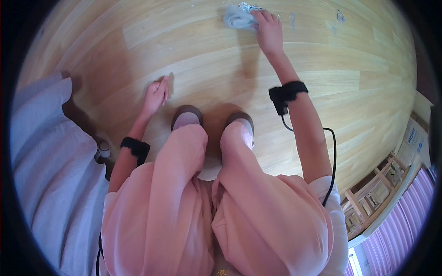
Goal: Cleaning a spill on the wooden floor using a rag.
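My right hand (269, 31) reaches far forward over the wood-look floor (207, 55), gripping a pale, wadded cloth (238, 19) that is blurred. Just beyond the cloth lie shiny silvery scraps (249, 6), partly covered by it. Another small silvery scrap (340, 16) is on the floor farther right. Low over the floor, ahead of my left shoe, my left hand (157, 92) has its fingers curled together, and nothing shows in it.
A draped white cloth (55, 148) hangs along the left, with a small white-topped container (104, 149) by its edge. My shoes (187, 115) are below me. At right stand a wooden frame (374, 189), a Haier carton (412, 136) and a pink curtain (400, 224). A cable (334, 148) trails along my right arm.
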Tool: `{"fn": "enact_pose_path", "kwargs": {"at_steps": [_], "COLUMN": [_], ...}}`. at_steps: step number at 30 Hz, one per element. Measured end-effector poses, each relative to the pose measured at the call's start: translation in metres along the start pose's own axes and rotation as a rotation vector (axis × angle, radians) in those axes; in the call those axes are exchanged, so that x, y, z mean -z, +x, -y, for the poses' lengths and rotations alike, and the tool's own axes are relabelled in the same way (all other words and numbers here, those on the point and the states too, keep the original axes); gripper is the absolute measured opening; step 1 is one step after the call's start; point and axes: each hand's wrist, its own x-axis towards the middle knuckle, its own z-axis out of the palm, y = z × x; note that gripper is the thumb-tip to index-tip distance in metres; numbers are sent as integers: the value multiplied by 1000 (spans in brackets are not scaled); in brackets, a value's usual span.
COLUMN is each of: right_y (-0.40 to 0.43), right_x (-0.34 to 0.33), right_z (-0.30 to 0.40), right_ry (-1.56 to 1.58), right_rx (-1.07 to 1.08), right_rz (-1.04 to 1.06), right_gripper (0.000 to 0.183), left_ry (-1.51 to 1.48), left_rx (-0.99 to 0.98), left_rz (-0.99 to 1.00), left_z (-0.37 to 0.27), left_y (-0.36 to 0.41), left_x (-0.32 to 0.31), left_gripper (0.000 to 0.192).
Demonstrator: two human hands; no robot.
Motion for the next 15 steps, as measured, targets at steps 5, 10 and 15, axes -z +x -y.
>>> {"fn": "enact_pose_path", "kwargs": {"at_steps": [5, 10, 15], "right_y": [-13, -104, -193], "right_x": [25, 103, 133], "right_z": [-1, 11, 21], "right_ry": [339, 242, 176], "right_rx": [19, 86, 36], "right_rz": [7, 332, 619], "right_gripper": [31, 31, 32], "left_ry": [-8, -37, -10], "left_rx": [33, -14, 9], "left_rz": [-7, -5, 20], "left_z": [7, 6, 4], "left_y": [-1, -1, -2], "left_x": [5, 5, 4], "left_gripper": [50, 49, 49]}}
